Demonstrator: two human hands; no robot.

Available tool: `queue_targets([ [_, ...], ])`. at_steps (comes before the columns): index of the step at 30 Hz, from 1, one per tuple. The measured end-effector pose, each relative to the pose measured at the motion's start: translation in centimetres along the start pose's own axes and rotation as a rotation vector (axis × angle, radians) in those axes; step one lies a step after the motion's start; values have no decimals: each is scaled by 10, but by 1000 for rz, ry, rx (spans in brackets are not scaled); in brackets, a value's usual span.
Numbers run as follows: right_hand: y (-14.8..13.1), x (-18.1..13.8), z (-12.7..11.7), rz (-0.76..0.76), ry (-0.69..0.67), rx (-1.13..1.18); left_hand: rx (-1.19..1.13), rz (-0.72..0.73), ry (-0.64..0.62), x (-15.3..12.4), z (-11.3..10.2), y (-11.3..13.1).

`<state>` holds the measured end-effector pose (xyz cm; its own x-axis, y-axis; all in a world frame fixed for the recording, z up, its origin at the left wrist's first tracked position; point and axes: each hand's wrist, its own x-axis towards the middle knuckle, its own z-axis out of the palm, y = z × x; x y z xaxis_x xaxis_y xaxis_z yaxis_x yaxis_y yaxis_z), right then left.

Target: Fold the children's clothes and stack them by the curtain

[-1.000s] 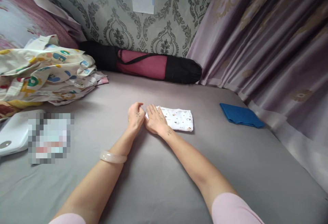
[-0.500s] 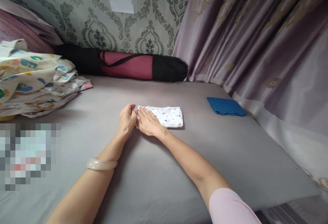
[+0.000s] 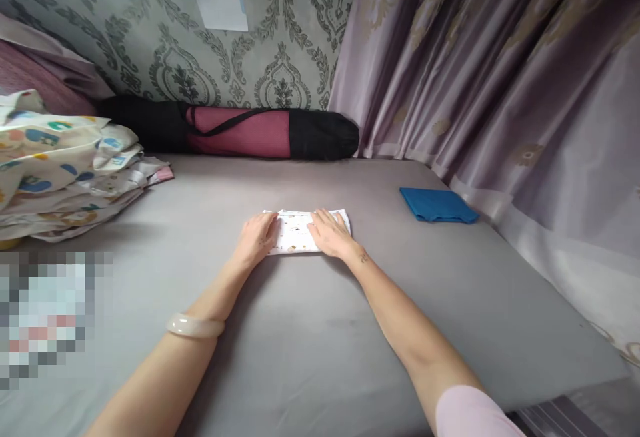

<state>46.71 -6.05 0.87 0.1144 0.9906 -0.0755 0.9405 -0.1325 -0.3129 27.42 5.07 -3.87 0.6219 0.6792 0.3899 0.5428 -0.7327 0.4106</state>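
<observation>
A white garment (image 3: 295, 233) with a small print lies folded into a flat rectangle on the grey sheet (image 3: 310, 343). Over its left end rests my left hand (image 3: 256, 237), fingers stretched forward along the edge and thumb on the cloth. My right hand (image 3: 331, 231) lies flat on the garment's right part, its fingers extended and slightly apart. Neither hand grips the cloth. Part of the print is hidden under both hands. To the right, a folded blue cloth (image 3: 439, 205) sits apart from them.
A heap of printed clothes (image 3: 65, 170) rises at the left. Along the wall lies a long black and maroon bag (image 3: 240, 133) with a strap. Purple curtains (image 3: 430, 57) hang at the right. A blurred patch (image 3: 50, 310) covers something at the lower left.
My right hand has moved rightward across the garment, away from my left hand. My left hand has gone from bent fingers at the left edge to lying over that end.
</observation>
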Motion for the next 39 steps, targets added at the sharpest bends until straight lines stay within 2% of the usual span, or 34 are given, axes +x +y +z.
queue_targets([
  [7, 31, 6, -3, 91, 74, -5, 136, -165, -84, 10, -10, 17],
  [11, 43, 11, 0, 91, 127, 3, 186, -226, -133, 19, -15, 26],
  [16, 49, 11, 3, 77, 147, -6, 230, -313, -211, 32, -10, 27],
  [25, 50, 16, 3, 68, 229, -12, 94, -444, -144, 39, -5, 23],
  [28, 50, 18, 5, 71, 234, -27, 32, -419, -147, 40, -8, 21],
  [31, 50, 19, 6, 45, 225, 3, 0, -322, -133, 40, -16, 21],
  [39, 47, 12, -1, 10, 170, 67, -147, -131, -119, 38, -56, 40],
])
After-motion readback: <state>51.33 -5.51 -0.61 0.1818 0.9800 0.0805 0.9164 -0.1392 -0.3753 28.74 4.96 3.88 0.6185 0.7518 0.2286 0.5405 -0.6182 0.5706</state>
